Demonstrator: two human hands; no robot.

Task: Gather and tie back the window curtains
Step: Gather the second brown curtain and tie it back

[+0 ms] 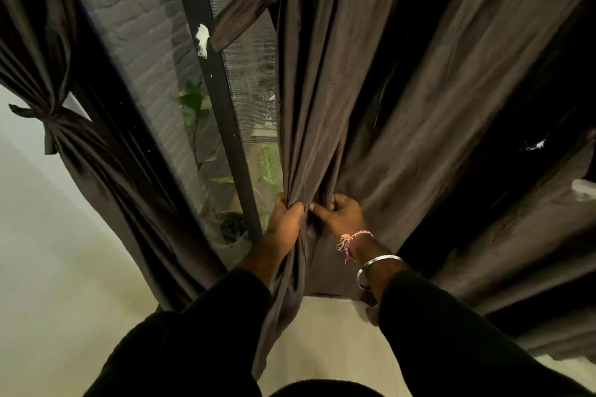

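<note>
Right curtain (403, 90): dark brown, hanging loose in broad folds just right of the window frame bar (222, 100), inner edge bunched low down, lower end trailing between the two sleeves.
Left hand (285, 222): at the bunched edge just right of the bar's lower end; fingers curled tight round a gathered fold, gripping it.
Right hand (338, 214): just right of the left hand, nearly touching it; fingers curled into the same cloth, pinching further folds toward the bunch.
Right wrist: pink thread band (353, 240) and metal bangle (375, 269) above a black sleeve (451, 332).
Left curtain (42, 51): well left of the bar, already gathered and cinched with a knotted tie (48, 118).
Loose tie strip (246, 6): hanging slanted from the right curtain's edge, its end touching the bar, high up.
Behind the glass: potted plants (232, 226) and a brick wall (135, 10), either side of the bar.
</note>
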